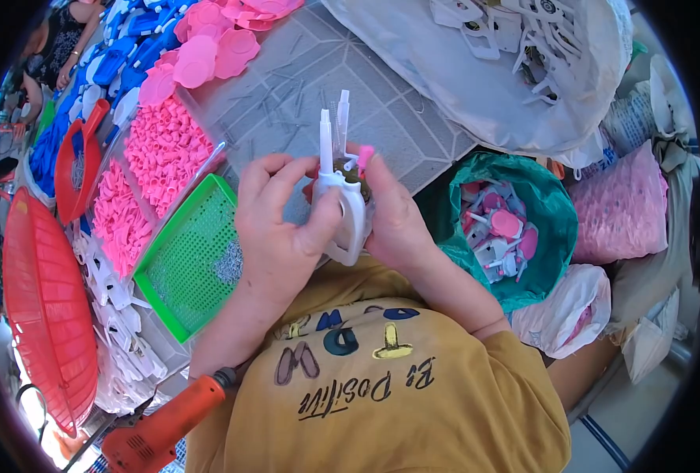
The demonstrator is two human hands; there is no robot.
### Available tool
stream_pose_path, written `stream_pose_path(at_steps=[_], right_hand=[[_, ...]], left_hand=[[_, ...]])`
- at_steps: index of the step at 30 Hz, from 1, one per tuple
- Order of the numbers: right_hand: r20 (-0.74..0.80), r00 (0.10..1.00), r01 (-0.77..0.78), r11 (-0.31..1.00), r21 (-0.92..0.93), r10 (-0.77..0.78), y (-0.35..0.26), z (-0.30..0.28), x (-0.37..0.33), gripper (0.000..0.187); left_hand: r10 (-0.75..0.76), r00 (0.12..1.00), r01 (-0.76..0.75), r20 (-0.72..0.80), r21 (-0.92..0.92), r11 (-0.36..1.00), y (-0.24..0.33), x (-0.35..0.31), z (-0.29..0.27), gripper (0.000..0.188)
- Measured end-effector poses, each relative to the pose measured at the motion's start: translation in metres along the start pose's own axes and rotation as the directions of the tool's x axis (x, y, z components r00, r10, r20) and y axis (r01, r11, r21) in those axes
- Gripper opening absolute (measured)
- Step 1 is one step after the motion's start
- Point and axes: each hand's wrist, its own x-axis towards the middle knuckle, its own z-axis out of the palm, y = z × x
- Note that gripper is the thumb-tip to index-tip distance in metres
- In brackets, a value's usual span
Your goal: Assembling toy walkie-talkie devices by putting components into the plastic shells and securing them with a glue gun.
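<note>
My left hand [280, 206] is closed around a white plastic housing [353, 222] with a loop-shaped handle, held up over the grey tiled work surface. Two slim white prongs stick up from its far end, and a thin spring-like coil shows beside one of them. On the right side, my right hand [397, 221] steadies the same housing. Its thumb presses against a small pink plastic piece [366, 155] at the top of the housing. Some of the fingers behind the housing are hidden.
Left: pink small parts [165, 154], a green mesh tray [225, 188] with tiny metal bits, and an orange power drill [165, 426]. Thin metal pins [283, 98] lie ahead. Right: a green bag [555, 197] of pink-and-white pieces and a white sack [413, 63]. Another person [62, 39] sits far left.
</note>
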Motion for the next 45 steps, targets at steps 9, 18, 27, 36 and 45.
stream_pose_path(at_steps=[9,18,27,36,45], right_hand=[[0.029,0.994,0.105,0.994,-0.018,-0.105,0.003,-0.006,0.003,0.061],[0.062,0.995,0.092,0.981,-0.170,-0.083,0.002,-0.009,-0.005,0.055],[0.125,0.973,0.223,0.924,-0.310,-0.193,0.007,-0.007,-0.008,0.049],[0.097,0.975,0.221,0.933,-0.283,-0.202,0.008,-0.002,-0.012,0.046],[0.022,0.994,0.108,0.967,-0.232,-0.106,-0.002,0.000,-0.012,0.054]], left_hand=[[0.102,0.986,-0.059,0.135,-0.290,0.955,-0.002,-0.005,0.007,0.028],[0.047,0.997,-0.043,-0.068,0.058,0.997,0.004,0.005,0.007,0.021],[0.047,0.994,-0.044,-0.096,0.033,0.998,0.003,0.003,0.011,0.021],[0.097,0.989,-0.086,-0.109,0.094,0.992,0.003,0.001,0.014,0.023],[0.120,0.991,-0.112,-0.062,0.113,0.987,-0.001,0.004,0.011,0.022]])
